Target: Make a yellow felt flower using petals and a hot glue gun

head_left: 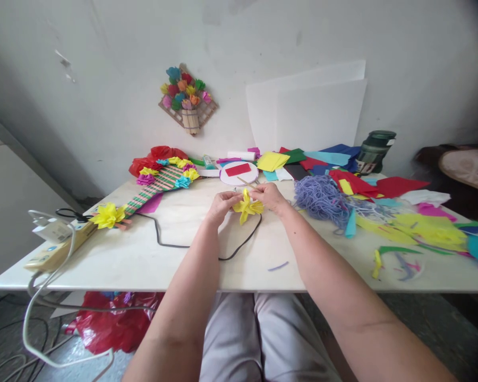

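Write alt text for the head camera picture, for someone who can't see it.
Two hands, left hand and right hand, hold a yellow paper flower over a white table. Coloured paper scraps and purple yarn lie right, a flower-decorated mat left.

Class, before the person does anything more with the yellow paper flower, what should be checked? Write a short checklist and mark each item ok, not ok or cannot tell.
1. Both hands on the yellow paper flower: left hand and right hand pinch it, ok.
2. Flower lifted off the table: cannot tell.
3. Thin stick fixed to the flower: cannot tell.
4. Black cable away from the hands: not ok, it loops just beneath them.
5. Purple yarn close beside the right hand: ok.
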Tool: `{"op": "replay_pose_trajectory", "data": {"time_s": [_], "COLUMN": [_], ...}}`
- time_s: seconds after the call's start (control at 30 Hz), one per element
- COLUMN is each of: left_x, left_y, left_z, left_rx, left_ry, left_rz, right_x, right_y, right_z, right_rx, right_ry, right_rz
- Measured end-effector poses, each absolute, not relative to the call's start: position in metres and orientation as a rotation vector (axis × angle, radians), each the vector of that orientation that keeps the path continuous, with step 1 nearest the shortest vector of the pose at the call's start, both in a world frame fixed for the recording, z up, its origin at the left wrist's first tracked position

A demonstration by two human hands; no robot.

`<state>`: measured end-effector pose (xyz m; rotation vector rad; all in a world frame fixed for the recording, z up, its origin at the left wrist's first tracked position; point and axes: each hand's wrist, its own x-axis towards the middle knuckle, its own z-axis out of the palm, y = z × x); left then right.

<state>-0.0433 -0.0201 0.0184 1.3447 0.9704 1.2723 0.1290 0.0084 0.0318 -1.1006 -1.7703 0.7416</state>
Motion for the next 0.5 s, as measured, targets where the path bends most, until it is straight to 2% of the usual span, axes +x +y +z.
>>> {"op": "replay_pose_trajectory", "data": {"time_s": [0.5], "left_x": [-0.0392], "left_y": [-0.0233], "left_z": [0.0253], "left_rx": [1.386], "left_ry": [1.148], "left_rz": [1.309], "right_x": [0.1225], "right_y": [0.0070], "right_z": [0.0303], "right_rx": [-1.081], "right_ry": [-1.795], "right_rz": [0.618]}}
